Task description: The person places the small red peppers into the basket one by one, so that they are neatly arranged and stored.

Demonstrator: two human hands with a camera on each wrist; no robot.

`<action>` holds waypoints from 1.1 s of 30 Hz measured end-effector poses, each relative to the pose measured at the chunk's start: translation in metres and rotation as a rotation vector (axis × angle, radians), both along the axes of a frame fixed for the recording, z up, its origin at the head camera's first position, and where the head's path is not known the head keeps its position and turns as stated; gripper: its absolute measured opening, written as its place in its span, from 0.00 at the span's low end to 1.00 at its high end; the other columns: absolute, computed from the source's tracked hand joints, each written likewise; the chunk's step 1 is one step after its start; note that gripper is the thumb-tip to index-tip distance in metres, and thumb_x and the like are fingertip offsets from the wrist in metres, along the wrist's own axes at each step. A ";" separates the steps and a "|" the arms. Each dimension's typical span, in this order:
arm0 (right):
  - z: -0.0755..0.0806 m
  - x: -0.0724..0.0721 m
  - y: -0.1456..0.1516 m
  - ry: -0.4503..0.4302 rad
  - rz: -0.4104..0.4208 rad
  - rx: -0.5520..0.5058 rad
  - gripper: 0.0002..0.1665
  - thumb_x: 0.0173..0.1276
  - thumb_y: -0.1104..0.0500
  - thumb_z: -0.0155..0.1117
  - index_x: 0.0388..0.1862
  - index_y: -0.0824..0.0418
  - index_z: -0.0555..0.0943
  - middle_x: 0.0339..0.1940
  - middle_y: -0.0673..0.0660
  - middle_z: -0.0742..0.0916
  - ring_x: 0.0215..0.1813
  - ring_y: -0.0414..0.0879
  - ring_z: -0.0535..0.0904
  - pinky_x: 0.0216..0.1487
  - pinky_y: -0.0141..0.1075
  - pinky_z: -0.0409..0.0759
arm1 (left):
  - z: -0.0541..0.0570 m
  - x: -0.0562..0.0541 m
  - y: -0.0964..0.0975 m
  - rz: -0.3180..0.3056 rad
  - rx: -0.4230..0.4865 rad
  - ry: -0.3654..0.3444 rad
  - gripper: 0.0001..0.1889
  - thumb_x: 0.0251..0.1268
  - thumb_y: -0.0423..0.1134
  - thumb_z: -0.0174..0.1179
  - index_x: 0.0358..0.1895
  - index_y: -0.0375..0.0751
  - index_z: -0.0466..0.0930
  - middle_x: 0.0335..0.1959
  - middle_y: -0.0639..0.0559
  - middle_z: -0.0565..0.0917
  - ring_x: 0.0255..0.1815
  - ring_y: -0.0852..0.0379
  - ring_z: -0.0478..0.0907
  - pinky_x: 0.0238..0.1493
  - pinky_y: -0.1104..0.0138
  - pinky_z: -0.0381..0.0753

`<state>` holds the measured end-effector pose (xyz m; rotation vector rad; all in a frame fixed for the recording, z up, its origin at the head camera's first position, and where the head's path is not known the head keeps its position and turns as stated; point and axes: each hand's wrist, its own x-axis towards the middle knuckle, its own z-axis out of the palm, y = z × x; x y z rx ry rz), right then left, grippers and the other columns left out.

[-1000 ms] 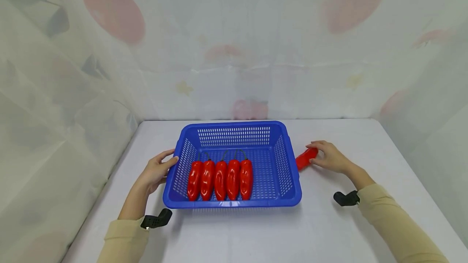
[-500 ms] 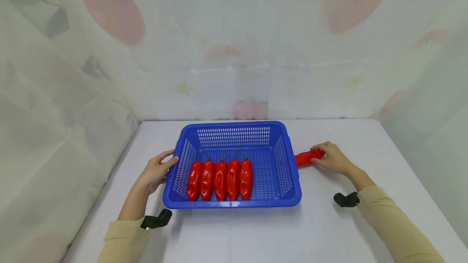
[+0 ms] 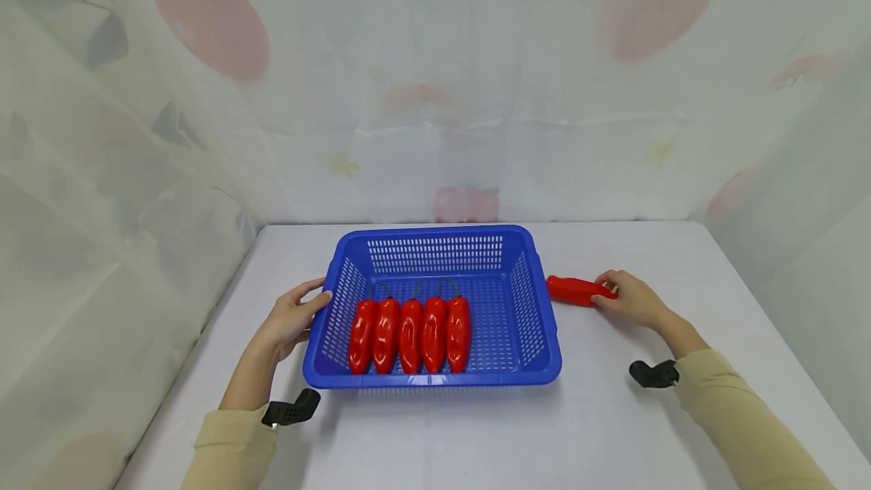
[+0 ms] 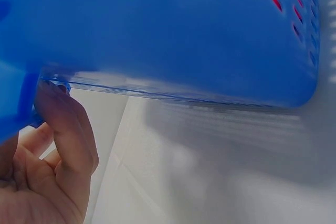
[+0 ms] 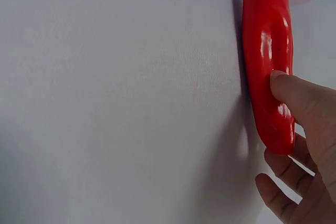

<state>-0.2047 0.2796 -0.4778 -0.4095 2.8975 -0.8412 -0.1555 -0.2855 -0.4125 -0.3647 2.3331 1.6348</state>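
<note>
A blue plastic basket (image 3: 435, 381) stands in the middle of the table, with several red chili peppers (image 3: 410, 335) side by side in its left part, stems pointing away from me. My left hand (image 3: 289, 321) grips its left rim, the thumb on top; in the left wrist view the fingers (image 4: 68, 129) curl up under the edge of the basket (image 4: 173, 30). To the right of the basket, my right hand (image 3: 633, 299) pinches another red chili pepper (image 3: 571, 290) near its tip. In the right wrist view the thumb presses on this pepper (image 5: 266, 35), whose stem end points away.
The table (image 3: 435, 441) has a white cover. A pale curtain (image 3: 544, 97) printed with fruit hangs behind it and along both sides. The basket's right wall stands close to the stem end of the held pepper.
My right hand has moved a little to the right with the pepper and turned it, so that its basket-side end now lies farther back. The left hand and the basket have not moved.
</note>
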 end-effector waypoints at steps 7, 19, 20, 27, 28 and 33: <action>0.002 0.004 0.003 -0.053 -0.034 0.000 0.20 0.60 0.57 0.63 0.47 0.68 0.73 0.34 0.60 0.80 0.34 0.49 0.74 0.36 0.40 0.78 | 0.001 0.001 0.000 0.001 -0.004 -0.004 0.32 0.65 0.51 0.53 0.70 0.47 0.55 0.45 0.38 0.80 0.34 0.52 0.83 0.36 0.56 0.83; 0.001 0.008 -0.002 -0.086 -0.059 -0.020 0.27 0.63 0.52 0.61 0.54 0.67 0.70 0.37 0.61 0.80 0.37 0.50 0.75 0.38 0.43 0.80 | 0.000 0.000 0.000 0.001 -0.003 -0.006 0.32 0.65 0.51 0.54 0.70 0.48 0.55 0.43 0.38 0.80 0.33 0.52 0.83 0.36 0.56 0.83; 0.000 0.008 -0.002 -0.079 -0.060 -0.028 0.27 0.63 0.52 0.61 0.55 0.67 0.69 0.37 0.61 0.80 0.38 0.51 0.76 0.39 0.44 0.80 | 0.000 0.000 0.000 0.001 -0.004 -0.005 0.32 0.65 0.51 0.54 0.70 0.48 0.55 0.43 0.38 0.80 0.33 0.52 0.83 0.36 0.56 0.83; -0.002 0.007 -0.009 -0.026 -0.070 -0.066 0.32 0.64 0.50 0.60 0.60 0.68 0.67 0.45 0.67 0.79 0.45 0.59 0.76 0.46 0.52 0.78 | 0.000 0.000 0.000 -0.001 -0.009 0.001 0.32 0.65 0.51 0.53 0.70 0.47 0.55 0.45 0.37 0.79 0.33 0.51 0.83 0.36 0.56 0.83; -0.002 0.006 -0.011 -0.024 -0.074 -0.070 0.32 0.64 0.50 0.60 0.61 0.68 0.67 0.46 0.68 0.79 0.46 0.59 0.76 0.46 0.52 0.78 | 0.000 0.000 0.000 -0.001 -0.010 0.002 0.32 0.65 0.51 0.53 0.70 0.47 0.55 0.45 0.37 0.79 0.33 0.51 0.84 0.36 0.56 0.83; -0.004 0.003 -0.018 -0.019 -0.107 -0.074 0.33 0.64 0.48 0.59 0.61 0.67 0.67 0.47 0.69 0.79 0.47 0.60 0.75 0.48 0.53 0.77 | 0.000 0.000 0.000 0.000 -0.021 0.003 0.32 0.66 0.51 0.53 0.70 0.47 0.55 0.43 0.38 0.80 0.32 0.52 0.83 0.35 0.57 0.83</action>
